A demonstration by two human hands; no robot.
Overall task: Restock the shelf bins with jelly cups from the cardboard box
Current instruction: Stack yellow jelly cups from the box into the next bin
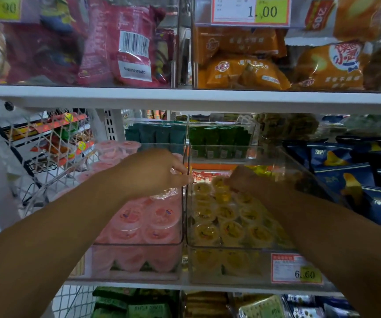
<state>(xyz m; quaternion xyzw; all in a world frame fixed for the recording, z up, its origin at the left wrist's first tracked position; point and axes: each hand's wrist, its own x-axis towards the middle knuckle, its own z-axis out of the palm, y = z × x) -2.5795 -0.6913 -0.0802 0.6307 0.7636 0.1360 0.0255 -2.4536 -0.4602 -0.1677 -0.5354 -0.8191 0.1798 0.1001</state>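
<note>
The shelf (125, 284) at the lower frame carries two clear bins side by side, walls touching: the pink bin (136, 245) left of centre and the yellow bin (230, 249) right of centre. Pink cups (162, 216) and yellow cups (228, 228) pack them, lids up. The box is out of view. The right grip (246, 177) curls onto a back-row yellow cup (219, 182) at its lower left, touching it. The left grip (155, 171) reaches the shared wall; I cannot tell whether it holds anything. The next drop is probably straight down.

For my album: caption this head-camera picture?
Left hand reaches over pink jelly cups, right hand over yellow jelly cups, in adjacent clear shelf bins.
</note>
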